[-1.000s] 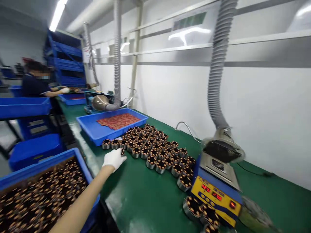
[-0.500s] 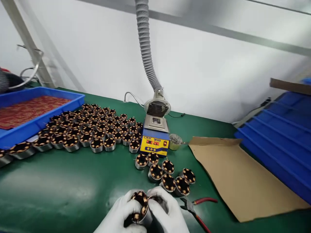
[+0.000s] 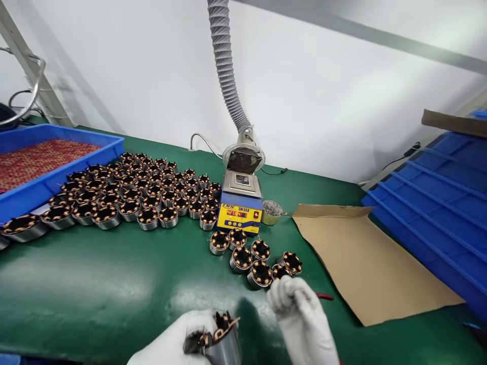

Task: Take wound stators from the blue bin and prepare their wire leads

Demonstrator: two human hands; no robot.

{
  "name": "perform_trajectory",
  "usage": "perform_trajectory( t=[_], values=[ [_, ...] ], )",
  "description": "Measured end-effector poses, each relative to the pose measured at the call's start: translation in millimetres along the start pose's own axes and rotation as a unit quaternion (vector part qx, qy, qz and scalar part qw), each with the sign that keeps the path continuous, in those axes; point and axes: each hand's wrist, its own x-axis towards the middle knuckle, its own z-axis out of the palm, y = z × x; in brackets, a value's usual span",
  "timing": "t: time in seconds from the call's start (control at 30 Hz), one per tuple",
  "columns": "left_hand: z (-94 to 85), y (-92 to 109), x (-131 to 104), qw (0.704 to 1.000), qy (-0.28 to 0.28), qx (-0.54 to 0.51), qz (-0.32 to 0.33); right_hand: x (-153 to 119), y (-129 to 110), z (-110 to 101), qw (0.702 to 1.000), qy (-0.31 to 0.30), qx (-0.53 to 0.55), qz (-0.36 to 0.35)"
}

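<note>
White gloves cover both hands. My left hand (image 3: 177, 337) grips a metal-ringed motor stator (image 3: 226, 344) at the bottom centre; the part is tilted, with copper windings and a short lead sticking up. To its right, my right hand (image 3: 297, 309) is raised off the part, its fingers curled together; whether anything small is between them is hidden. Just behind that hand is a small group of stators (image 3: 260, 274) standing on the green table (image 3: 114, 284). The right hand mostly covers red-handled pliers (image 3: 325, 296).
A yellow and blue heated unit (image 3: 240, 215) stands mid-table under a grey duct (image 3: 224, 56), beside a small pot (image 3: 271, 213). Many stators (image 3: 147, 218) and a blue tray (image 3: 114, 147) fill the left. Cardboard (image 3: 361, 263) and blue crates (image 3: 437, 203) lie right.
My right hand has come away from the stator and moved right, over the pliers. My left hand keeps its hold, and the stator is now tilted differently. The view has shifted slightly.
</note>
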Motion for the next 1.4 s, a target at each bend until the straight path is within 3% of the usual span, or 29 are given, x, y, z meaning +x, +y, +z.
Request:
perform_trajectory(
  t=[0.13, 0.23, 0.3, 0.4, 0.53, 0.7, 0.77, 0.83, 0.9, 0.93, 1.07, 1.2, 1.27, 1.33, 1.4],
  values=[
    [-9.3, -1.6, 18.2, 0.993, -0.02, 0.115, 0.016, -20.3, 48.7, 0.6, 0.975, -0.084, 0.017, 0.206],
    [-5.5, -9.9, 23.7, 0.978, 0.065, 0.197, -0.024, -32.6, 74.2, 5.2, 0.943, -0.063, 0.099, 0.311],
    [-0.6, -17.3, 21.4, 0.952, 0.131, 0.271, -0.054, -33.5, 78.9, 7.6, 0.938, -0.042, 0.145, 0.313],
    [2.2, -24.3, 18.3, 0.935, 0.129, 0.323, -0.061, -29.1, 77.1, 8.0, 0.935, -0.033, 0.164, 0.312],
    [-1.3, -19.1, 28.7, 0.949, 0.186, 0.253, 0.008, -25.8, 75.6, 5.8, 0.933, -0.05, 0.176, 0.311],
    [-6.9, -5.0, 38.7, 0.958, 0.272, 0.085, -0.035, -24.2, 78.2, 2.6, 0.914, -0.088, 0.208, 0.337],
    [-10.5, -5.1, 34.7, 0.964, 0.24, 0.092, -0.06, -23.2, 79.3, 1.1, 0.899, -0.073, 0.249, 0.352],
    [-12.4, -8.9, 30.3, 0.97, 0.157, 0.156, -0.099, -22.9, 80.4, -0.2, 0.888, -0.06, 0.264, 0.371],
    [-10.2, -12.7, 30.1, 0.968, 0.095, 0.2, -0.121, -23.5, 81.3, -1.0, 0.892, -0.05, 0.244, 0.376],
    [-7.6, -13.4, 32.1, 0.97, 0.092, 0.196, -0.115, -23.9, 81.6, -1.1, 0.899, -0.05, 0.227, 0.372],
    [1.9, -7.5, 46.8, 0.974, 0.206, 0.072, -0.06, -25.6, 80.2, -0.8, 0.919, -0.074, 0.186, 0.339],
    [-5.9, -8.2, 46.6, 0.941, 0.339, -0.004, -0.004, -24.8, 76.2, -2.1, 0.9, -0.074, 0.23, 0.362],
    [-11.3, -15.5, 38.9, 0.947, 0.318, 0.024, -0.037, -23.4, 75.6, -2.6, 0.893, -0.058, 0.252, 0.369],
    [-11.7, -24.5, 31.2, 0.965, 0.228, 0.092, -0.097, -22.3, 76.5, -2.4, 0.893, -0.033, 0.252, 0.373],
    [-6.4, -31.3, 28.0, 0.97, 0.165, 0.142, -0.105, -22.1, 77.6, -2.0, 0.893, -0.005, 0.249, 0.374]
  ],
)
